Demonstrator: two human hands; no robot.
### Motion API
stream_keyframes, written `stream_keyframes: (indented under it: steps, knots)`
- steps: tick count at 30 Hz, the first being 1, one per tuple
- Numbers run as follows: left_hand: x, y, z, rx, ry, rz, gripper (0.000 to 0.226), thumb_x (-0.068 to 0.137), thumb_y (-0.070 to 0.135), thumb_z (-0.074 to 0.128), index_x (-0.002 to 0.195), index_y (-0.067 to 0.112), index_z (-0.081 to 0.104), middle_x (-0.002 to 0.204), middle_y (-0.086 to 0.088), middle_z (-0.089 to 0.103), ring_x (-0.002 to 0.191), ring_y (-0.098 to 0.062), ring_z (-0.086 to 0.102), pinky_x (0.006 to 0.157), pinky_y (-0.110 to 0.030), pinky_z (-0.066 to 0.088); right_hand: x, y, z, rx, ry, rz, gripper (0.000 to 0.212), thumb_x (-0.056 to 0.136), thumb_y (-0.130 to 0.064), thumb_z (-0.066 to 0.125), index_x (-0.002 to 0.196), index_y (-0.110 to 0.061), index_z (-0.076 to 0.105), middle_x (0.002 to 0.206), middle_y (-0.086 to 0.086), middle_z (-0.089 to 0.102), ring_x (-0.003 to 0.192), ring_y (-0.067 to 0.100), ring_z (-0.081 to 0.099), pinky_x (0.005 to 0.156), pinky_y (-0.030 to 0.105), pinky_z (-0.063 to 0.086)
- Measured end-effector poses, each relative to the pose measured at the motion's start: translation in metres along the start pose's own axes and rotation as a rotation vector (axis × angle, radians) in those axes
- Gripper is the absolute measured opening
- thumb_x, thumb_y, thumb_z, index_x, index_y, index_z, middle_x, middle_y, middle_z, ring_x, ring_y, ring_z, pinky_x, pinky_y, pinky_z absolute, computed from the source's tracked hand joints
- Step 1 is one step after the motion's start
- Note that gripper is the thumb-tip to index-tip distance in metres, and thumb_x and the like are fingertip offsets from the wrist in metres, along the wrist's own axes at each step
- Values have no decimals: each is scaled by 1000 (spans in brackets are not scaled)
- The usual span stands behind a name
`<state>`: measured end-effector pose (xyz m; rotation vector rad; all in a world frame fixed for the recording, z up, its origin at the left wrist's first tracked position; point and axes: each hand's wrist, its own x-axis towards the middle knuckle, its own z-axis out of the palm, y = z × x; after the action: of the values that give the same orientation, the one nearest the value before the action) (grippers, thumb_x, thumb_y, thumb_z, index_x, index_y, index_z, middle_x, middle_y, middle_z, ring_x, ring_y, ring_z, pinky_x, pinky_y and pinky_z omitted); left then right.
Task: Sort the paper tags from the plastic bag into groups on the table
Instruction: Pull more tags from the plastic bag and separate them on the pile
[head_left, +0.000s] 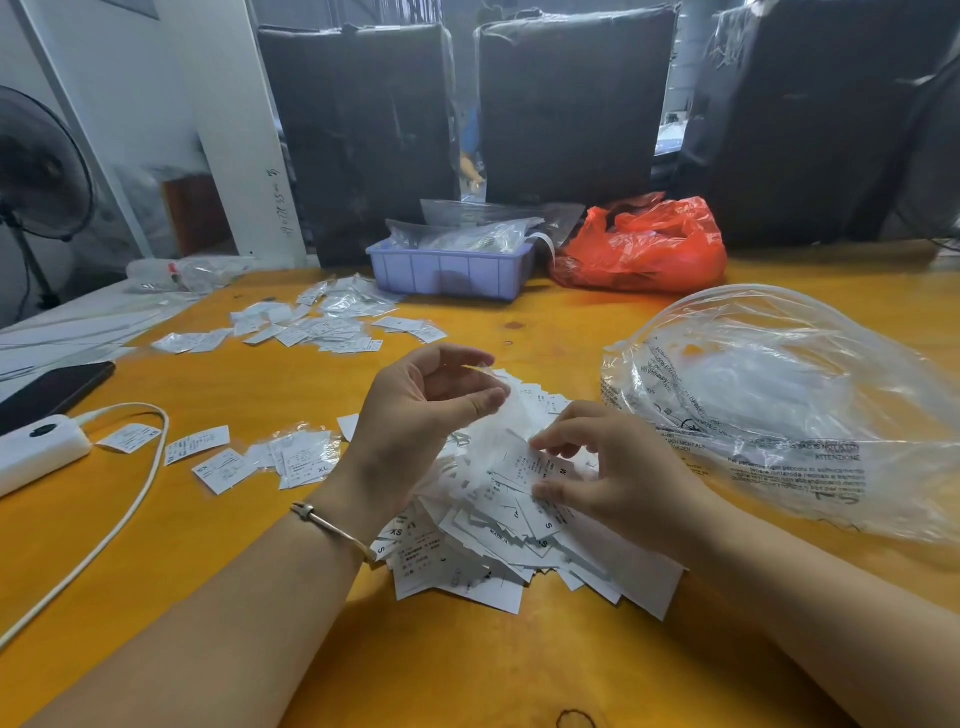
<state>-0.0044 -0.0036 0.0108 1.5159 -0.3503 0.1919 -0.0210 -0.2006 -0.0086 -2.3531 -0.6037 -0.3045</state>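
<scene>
The left hand (415, 415) hovered above the far edge of the heap of small white printed paper tags (498, 540) on the glossy orange worktop (519, 670), its fingers (480, 402) curled and pinching what looked like a thin, translucent slip, blurred and hard to identify. The right hand (608, 467) lay lower, directly on the heap, thumb and fingertips pinching a single white tag (535, 462) at its right end. That tag's long axis ran roughly left to right, stretching from the right hand toward the left, so the right hand was plainly the nearer. The large clear printed plastic bag (769, 410) sat crumpled just right of the heap. Sorted tags lay in small groups to the left (296, 457) and in a scattered cluster farther back (322, 327), so a picked tag would probably travel leftward.
</scene>
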Motion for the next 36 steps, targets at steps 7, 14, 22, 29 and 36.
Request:
stream_keyframes:
  steps: [7,14,22,29,36]
  knots:
    - [0,1,1,27,-15,18,48,58,19,85,104,15,70,73,1,68,72,-10,66,68,-18,52,-1,-2,-2,6,25,-27,33,72,-27,83,102,-21,71,90,-9,61,84,3,54,78,30,48]
    - [-3,4,2,82,-25,35,43,68,28,80,108,16,68,85,-5,78,79,-19,74,64,-19,53,-2,0,0,174,68,31,18,73,-13,83,86,-19,73,77,-4,69,70,5,61,72,32,52]
    - [-1,3,2,74,-35,53,48,64,21,83,110,19,69,71,3,66,71,-11,65,72,-22,55,-3,-5,1,98,-46,77,37,70,-36,84,101,-21,71,85,-6,66,76,9,62,72,33,53]
    - [-3,3,3,75,-67,51,51,65,22,84,113,17,68,67,9,64,68,-7,62,70,-19,53,-3,-6,1,135,-34,63,37,69,-29,86,102,-21,72,86,-5,63,74,10,59,69,29,51]
    - [-5,5,4,76,-86,21,45,74,23,77,117,14,65,90,-6,78,83,-20,74,68,-21,54,-4,-7,3,134,21,13,25,66,-21,87,83,-21,70,85,-7,63,79,5,54,72,26,44]
